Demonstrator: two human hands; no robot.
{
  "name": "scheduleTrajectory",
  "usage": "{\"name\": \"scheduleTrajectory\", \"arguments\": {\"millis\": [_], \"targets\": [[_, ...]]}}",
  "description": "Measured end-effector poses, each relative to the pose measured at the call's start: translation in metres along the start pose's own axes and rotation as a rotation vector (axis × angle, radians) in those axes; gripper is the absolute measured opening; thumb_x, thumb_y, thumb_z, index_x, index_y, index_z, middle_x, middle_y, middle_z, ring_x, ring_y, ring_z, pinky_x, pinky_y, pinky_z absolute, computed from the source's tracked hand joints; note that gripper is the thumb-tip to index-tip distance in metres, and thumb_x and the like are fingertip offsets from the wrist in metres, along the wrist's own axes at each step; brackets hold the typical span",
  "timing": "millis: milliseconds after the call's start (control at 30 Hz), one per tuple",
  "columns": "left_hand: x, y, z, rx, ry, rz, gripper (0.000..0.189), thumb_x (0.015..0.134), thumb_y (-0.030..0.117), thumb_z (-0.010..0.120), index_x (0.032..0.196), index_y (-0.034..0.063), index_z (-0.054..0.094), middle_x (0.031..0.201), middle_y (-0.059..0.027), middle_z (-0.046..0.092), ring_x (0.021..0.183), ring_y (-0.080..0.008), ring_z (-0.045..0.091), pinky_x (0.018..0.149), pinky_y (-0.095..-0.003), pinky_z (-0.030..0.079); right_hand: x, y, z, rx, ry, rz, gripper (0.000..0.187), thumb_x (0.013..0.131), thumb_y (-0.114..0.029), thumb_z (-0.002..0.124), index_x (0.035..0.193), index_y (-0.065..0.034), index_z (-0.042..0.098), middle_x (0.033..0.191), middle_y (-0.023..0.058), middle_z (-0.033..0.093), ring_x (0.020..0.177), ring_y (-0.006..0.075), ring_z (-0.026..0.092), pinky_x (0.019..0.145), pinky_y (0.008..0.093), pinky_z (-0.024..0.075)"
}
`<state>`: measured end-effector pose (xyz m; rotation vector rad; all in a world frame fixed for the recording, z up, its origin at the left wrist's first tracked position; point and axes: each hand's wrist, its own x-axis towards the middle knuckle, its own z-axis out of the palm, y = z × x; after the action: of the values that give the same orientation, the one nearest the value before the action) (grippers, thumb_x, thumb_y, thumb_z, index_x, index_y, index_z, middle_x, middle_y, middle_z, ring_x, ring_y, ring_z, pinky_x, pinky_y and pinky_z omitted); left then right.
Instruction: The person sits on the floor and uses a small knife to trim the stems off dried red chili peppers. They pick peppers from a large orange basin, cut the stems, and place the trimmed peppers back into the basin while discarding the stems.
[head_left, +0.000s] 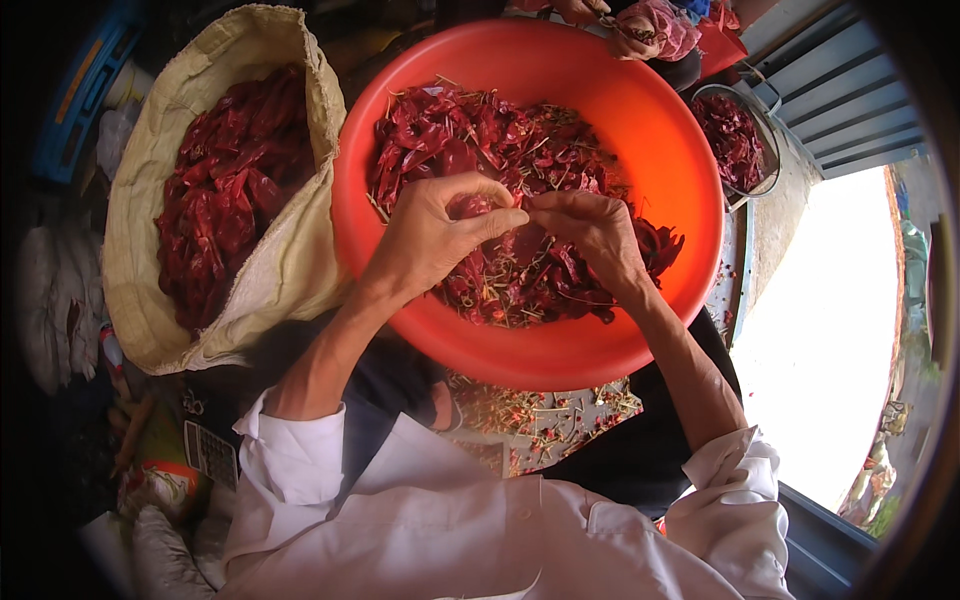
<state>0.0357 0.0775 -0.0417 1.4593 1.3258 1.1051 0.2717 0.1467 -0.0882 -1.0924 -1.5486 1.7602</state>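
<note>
A large red plastic basin lies before me with a heap of dried red chili peppers, mixed with stems and bits. Above the heap my left hand and my right hand meet, fingertips nearly touching. Thumb and forefinger of each are pinched together at a small reddish piece, seemingly a bit of dried chili; its shape is mostly hidden by the fingers. Left of the basin, a pale woven sack stands with its mouth wide, full of red chili pods.
Another person's hands are at the basin's far rim. A wire-handled container of chilies stands at the right, near a ribbed metal panel and a bright doorway. Stems and scraps litter the floor below the basin. A calculator lies lower left.
</note>
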Motion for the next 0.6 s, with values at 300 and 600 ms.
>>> {"name": "scheduleTrajectory", "arguments": {"millis": [300, 600], "targets": [[-0.003, -0.001, 0.03, 0.259, -0.092, -0.023, 0.048, 0.085, 0.036, 0.091, 0.116, 0.0026, 0.077, 0.096, -0.018, 0.077, 0.081, -0.0262, 0.074, 0.075, -0.0373, 0.056, -0.038, -0.033, 0.018, -0.032, 0.233, -0.061, 0.031, 0.093, -0.009, 0.081, 0.121, 0.0017, 0.074, 0.096, 0.0073, 0.079, 0.076, 0.01, 0.069, 0.066, 0.0274, 0.0574], [-0.005, 0.002, 0.051, 0.318, -0.051, 0.135, 0.035, 0.087, 0.035, 0.088, 0.113, 0.0125, 0.079, 0.093, -0.0077, 0.075, 0.082, -0.0246, 0.072, 0.074, -0.0365, 0.056, -0.047, -0.043, 0.02, -0.362, 0.343, -0.235, 0.027, 0.09, -0.011, 0.083, 0.114, 0.0001, 0.074, 0.091, 0.0104, 0.078, 0.075, 0.0126, 0.073, 0.063, 0.0305, 0.0595]]}}
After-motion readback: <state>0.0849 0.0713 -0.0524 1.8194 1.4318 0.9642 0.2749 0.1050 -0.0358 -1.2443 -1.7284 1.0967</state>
